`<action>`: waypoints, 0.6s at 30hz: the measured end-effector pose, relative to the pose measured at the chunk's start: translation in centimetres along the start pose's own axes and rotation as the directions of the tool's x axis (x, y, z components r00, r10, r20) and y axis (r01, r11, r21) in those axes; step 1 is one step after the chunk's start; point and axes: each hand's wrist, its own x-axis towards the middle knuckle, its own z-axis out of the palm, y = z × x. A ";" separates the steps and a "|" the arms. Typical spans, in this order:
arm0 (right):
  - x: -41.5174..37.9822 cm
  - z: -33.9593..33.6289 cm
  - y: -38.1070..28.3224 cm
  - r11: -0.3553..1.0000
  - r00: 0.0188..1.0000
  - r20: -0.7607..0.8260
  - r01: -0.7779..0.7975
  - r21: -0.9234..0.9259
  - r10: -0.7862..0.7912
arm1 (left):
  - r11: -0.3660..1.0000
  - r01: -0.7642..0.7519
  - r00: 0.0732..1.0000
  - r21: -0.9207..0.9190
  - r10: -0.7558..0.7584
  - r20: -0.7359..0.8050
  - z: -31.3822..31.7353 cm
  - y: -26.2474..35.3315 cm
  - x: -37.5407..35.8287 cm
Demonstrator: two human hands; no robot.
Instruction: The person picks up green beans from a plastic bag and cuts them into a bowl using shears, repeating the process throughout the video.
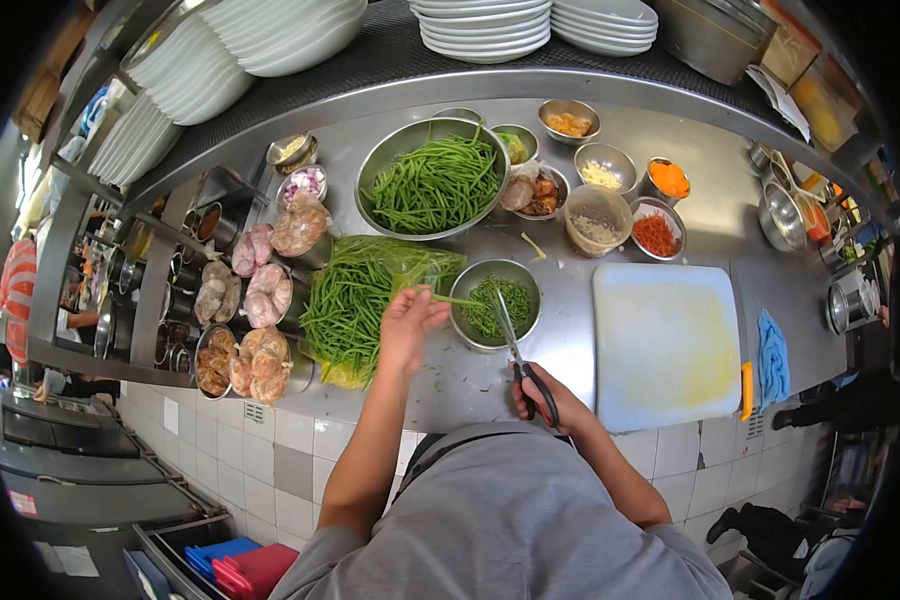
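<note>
My left hand pinches a green stalk that reaches over the rim of a small metal bowl. Chopped green pieces lie in that bowl. In my right hand are black-handled scissors, their blades pointing into the bowl over the pieces. Long green beans rest on an opened yellow-green plastic bag beside my left hand. Behind it, more long beans fill a large metal bowl.
A white cutting board lies on the right, with a blue cloth beside it. Small bowls of orange pieces and red shreds stand behind. Bagged food is at left. White plates sit on the shelf.
</note>
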 end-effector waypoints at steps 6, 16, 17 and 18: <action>1.0 1.8 0.0 0.999 0.995 0.102 0.002 0.040 -0.006 | 0.999 -0.034 0.999 -0.028 0.034 -0.018 -1.3 -0.9 -0.2; 3.6 3.0 0.2 0.999 0.998 -0.053 -0.030 0.025 0.032 | 0.998 0.028 0.999 0.060 -0.030 0.023 -0.7 -1.9 -0.8; 3.7 3.3 0.3 0.999 0.997 -0.074 -0.037 0.005 0.037 | 0.999 0.016 1.000 0.043 -0.017 0.025 -1.0 -2.0 -0.6; 3.8 3.6 0.4 1.000 0.997 -0.071 -0.021 -0.002 0.021 | 1.000 0.004 1.000 0.024 -0.005 0.027 -1.1 -1.8 -0.5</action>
